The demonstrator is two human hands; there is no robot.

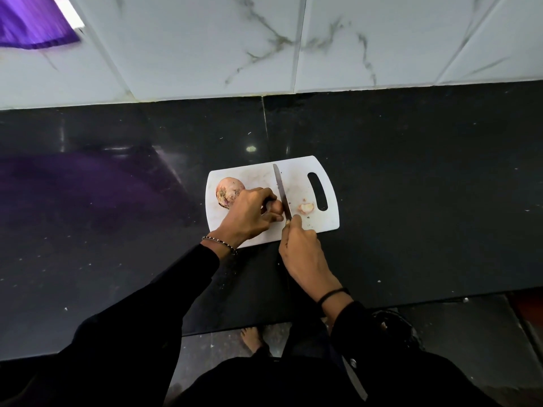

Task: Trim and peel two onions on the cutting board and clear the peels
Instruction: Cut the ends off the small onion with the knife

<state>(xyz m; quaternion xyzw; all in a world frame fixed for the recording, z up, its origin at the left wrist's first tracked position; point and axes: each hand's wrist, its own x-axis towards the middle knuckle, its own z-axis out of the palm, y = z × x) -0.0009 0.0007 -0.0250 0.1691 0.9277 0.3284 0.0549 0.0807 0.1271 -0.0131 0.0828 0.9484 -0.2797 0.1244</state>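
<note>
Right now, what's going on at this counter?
A person is working at a white cutting board. The left hand grips an onion while the right hand holds a knife, its blade at that onion's end. A cut-off end lies near the board's handle slot. A second onion, unpeeled, sits at the board's left.

Pretty dim overall, the black countertop [411, 171] soaks up most of the light and only gives back one small bright glint and a purple sheen on the left. The white cutting board [323, 221] and wall tiles [205, 54] are the brightest bits. The cloth [29, 24] top left is smeared with blur, straight lines bow near the edges, and the dark sleeves [132, 318] lose all detail
</note>
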